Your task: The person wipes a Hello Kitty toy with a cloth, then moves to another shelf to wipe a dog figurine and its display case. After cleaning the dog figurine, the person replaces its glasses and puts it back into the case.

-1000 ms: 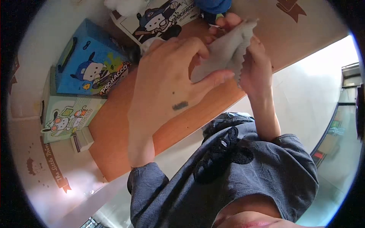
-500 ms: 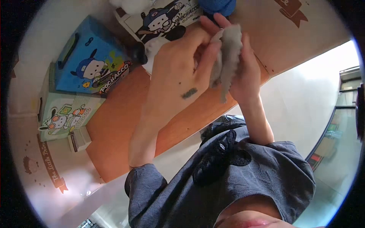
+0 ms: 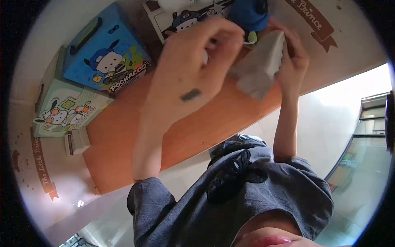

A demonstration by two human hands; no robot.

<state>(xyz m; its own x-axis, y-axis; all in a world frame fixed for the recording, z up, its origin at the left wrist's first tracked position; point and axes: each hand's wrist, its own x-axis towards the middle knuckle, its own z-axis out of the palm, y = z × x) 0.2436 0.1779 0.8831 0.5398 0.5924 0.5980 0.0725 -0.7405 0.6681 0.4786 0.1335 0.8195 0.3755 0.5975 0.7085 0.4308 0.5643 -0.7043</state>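
My right hand (image 3: 293, 55) grips a soft grey cloth (image 3: 261, 61) with a scalloped edge; its fingers are wrapped behind it and the cloth hangs down toward the left. My left hand (image 3: 197, 61), a dark mark on its back, is raised to the left of the cloth and apart from it. Its fingers are curled toward the thumb and a little blurred. A pale patch shows in the gap between them, but what it is cannot be made out. Just beyond the cloth is a blue rounded item (image 3: 249, 16), with a small light-green thing (image 3: 252, 38) beneath.
A blue Pochacco box (image 3: 109, 61) stands at the left beside a pale green one (image 3: 66, 113). A small white box (image 3: 77, 142) is near the brown table's (image 3: 123, 152) left end. Behind my left hand is a white printed box (image 3: 158, 20). Printed panels surround the table.
My left hand has come away from the grey cloth, moving left. My right hand has shifted right with the cloth, which has turned to show its broad face.
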